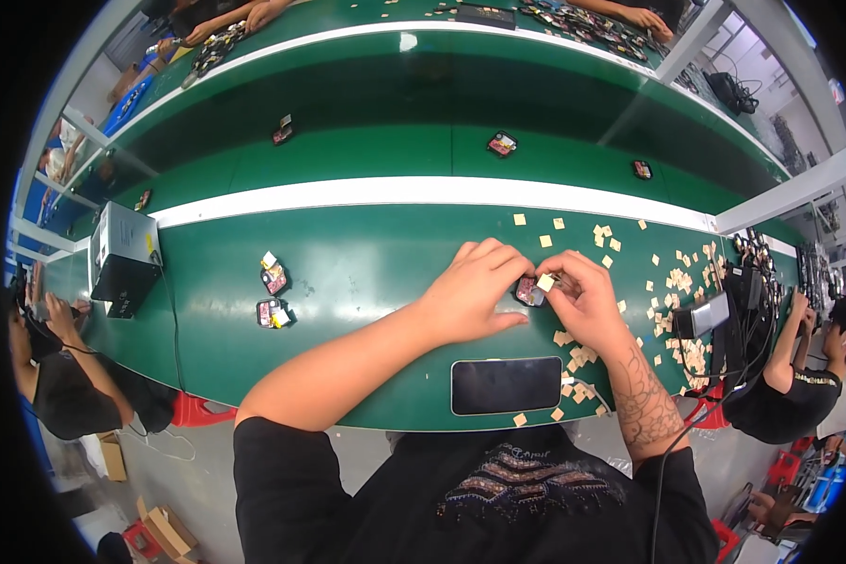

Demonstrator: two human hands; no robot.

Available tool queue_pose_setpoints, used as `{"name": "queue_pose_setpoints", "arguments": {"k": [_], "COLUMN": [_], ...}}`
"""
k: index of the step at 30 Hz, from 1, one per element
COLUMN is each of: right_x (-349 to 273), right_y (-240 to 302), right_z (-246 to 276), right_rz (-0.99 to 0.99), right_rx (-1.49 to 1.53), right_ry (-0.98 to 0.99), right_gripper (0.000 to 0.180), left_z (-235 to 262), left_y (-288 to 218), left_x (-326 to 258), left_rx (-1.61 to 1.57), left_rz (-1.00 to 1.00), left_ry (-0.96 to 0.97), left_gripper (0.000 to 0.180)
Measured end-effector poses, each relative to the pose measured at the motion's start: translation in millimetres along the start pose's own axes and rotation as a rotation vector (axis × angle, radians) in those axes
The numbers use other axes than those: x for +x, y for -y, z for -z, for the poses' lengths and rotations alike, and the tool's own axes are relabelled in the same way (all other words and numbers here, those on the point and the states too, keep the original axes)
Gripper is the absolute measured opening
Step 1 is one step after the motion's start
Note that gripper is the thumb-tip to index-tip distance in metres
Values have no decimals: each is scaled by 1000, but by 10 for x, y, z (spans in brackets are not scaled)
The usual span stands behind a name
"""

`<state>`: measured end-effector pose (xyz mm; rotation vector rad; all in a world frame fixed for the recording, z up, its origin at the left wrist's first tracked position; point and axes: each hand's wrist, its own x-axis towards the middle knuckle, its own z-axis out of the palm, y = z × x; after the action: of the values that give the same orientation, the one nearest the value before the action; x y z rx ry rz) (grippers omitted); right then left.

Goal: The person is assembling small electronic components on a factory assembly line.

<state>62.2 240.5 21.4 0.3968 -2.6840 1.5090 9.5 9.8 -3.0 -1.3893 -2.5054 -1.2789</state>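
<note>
A small black-framed electronic module (528, 293) with a reddish face lies under my fingers on the green bench. My left hand (477, 289) curls its fingers around the module's left edge, the thumb sticking out below. Between the thumb and fingers of my right hand (581, 289) is a small cream square piece (545, 282), right at the module's upper right. Whether the piece touches the module is hard to see. Two similar modules, an upper one (274, 275) and a lower one (273, 314), sit off to the left with yellow and white parts showing.
Many loose cream squares (681, 282) are scattered at right. A phone (506, 386) with a plugged-in white cable lies by the near edge. At left stands a metal-cased box (124, 258). Beyond a white rail (423, 191), more modules rest on a green strip. Co-workers sit on both sides.
</note>
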Motion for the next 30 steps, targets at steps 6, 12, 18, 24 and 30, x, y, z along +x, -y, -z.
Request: {"name": "queue_pose_setpoints", "arguments": {"k": [6,12,18,24,30], "right_x": [-59,-119,-173,-183,-219], "right_y": [0,-32,-38,-43,-78], "right_z": [-3,24,101,120,230], "right_rz": [-20,-24,-91,-136,-132], "right_rx": [52,43,-46,-37,10], "right_ry": [9,28,10,31,95], "right_gripper": [36,35,26,22,27], "left_z": [-33,-33,-21,-19,-15], "left_y": [135,70,67,59,5], "left_x": [27,37,21,55,34], "left_rx": [29,42,22,-33,152], "left_rz": [-26,-11,24,-64,-154], "left_ry": [61,81,61,107,125], "left_gripper": [50,47,46,35,26]}}
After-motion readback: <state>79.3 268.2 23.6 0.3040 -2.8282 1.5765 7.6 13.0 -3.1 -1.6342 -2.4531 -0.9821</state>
